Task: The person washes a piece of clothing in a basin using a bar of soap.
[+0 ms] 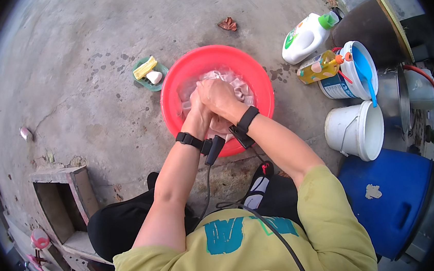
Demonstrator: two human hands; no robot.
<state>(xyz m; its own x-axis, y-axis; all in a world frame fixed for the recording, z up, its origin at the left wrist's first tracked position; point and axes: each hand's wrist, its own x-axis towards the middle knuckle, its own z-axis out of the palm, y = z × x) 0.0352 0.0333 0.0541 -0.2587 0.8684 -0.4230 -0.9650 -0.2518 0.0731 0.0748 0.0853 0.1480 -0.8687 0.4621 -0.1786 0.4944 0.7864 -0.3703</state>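
A pink-red plastic basin (263,87) stands on the ground in front of me, holding water and a wet pale pink cloth (220,126). Over its middle, my left hand (199,105) and my right hand (217,95) press together, the right partly covering the left. Both are closed on the cloth, which spreads around and beneath them. The fingertips and the gripped folds are hidden. Each wrist wears a black strap with a small device; the left device (214,148) and the right device (242,136) hang close to the basin's near rim.
Left of the basin sits a green soap dish (143,84) with a yellow-wrapped bar and a white piece. At right are a white detergent jug (304,39), a yellow pump bottle (319,67), white buckets (340,130) and a blue barrel (382,198). A concrete block structure (84,186) stands lower left.
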